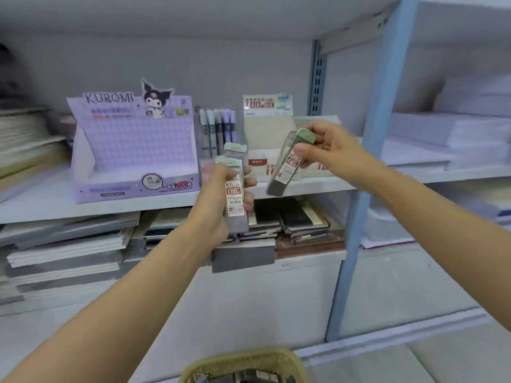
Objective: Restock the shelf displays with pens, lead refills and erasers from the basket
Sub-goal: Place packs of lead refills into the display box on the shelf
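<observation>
Single lead refill case [287, 165], tilted, pinched near its green cap by right hand [330, 150], right of Kuromi display [132, 150]. Left hand [215, 208] grips refill case stack [235, 194] upright, just right of that display's front corner. Basket [246, 364] well below the display.

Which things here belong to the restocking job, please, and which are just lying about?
Job: clear green-capped lead-refill case, right hand; matching refill cases, left hand; beige cardboard display box; purple Kuromi display box; yellow woven basket.
Lying about: stacked notebooks below; white paper stacks at right.
</observation>
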The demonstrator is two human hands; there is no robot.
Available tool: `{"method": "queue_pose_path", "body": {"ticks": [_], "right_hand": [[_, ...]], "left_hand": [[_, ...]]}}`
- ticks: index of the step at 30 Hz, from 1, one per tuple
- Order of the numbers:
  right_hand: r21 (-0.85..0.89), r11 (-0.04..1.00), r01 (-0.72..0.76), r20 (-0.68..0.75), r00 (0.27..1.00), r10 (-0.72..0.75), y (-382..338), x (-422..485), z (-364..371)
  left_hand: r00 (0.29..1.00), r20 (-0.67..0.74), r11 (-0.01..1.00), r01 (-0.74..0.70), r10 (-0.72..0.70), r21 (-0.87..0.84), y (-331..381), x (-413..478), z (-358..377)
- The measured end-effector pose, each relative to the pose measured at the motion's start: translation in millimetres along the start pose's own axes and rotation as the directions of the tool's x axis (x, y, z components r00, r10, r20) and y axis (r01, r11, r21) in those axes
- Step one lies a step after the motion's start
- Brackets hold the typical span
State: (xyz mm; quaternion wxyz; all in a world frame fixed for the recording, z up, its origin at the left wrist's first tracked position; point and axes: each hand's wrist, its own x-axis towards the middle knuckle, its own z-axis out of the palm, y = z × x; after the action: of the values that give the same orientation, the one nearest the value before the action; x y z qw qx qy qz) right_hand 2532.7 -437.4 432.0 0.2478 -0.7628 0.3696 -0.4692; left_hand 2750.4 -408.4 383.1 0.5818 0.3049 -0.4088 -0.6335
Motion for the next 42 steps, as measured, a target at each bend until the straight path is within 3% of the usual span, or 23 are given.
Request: {"method": "queue_pose_path", "body": {"ticks": [4,6,12,21,26,36,42], "right_hand": [[-0.104,0.991,0.083,-0.292,0.950,-0.110,-12.5,29.5,-57.4],[-0.168,0.983,0.080,-0.349,0.927,-0.135,-11.9,43.1,-75.5],[-0.448,0.893,-0.043,-0.307,0.945,-0.109,12.1,74.8,-79.8],[-0.447,0.890,-0.088,-0.180,0.984,0.007,45.9,100.7,-70.3],[-0.391,0.918,-0.062,-0.233,0.972,-0.033,46.0,105.2,-84.8],[-0.416,0.904,-0.099,-0.045,0.995,0.088,52.7,113.3,-72.4],[-0.321,0.945,-0.061,-0.145,0.989,0.015,45.1,113.3,-90.1]], "left_hand": [[0.996,0.062,0.998,-0.060,0.058,0.033,14.7,19.3,20.5],[0.993,0.086,0.996,-0.080,0.077,0.040,17.9,28.6,25.5],[0.989,0.096,0.982,-0.126,0.114,0.139,19.9,50.4,30.6],[0.985,0.120,0.975,-0.146,0.127,0.169,19.8,69.6,31.1],[0.980,0.146,0.976,-0.156,0.134,0.153,17.6,76.3,31.6],[0.983,0.133,0.979,-0.145,0.126,0.146,12.0,78.5,33.2],[0.983,0.140,0.980,-0.138,0.117,0.145,12.3,78.7,33.8]]}}
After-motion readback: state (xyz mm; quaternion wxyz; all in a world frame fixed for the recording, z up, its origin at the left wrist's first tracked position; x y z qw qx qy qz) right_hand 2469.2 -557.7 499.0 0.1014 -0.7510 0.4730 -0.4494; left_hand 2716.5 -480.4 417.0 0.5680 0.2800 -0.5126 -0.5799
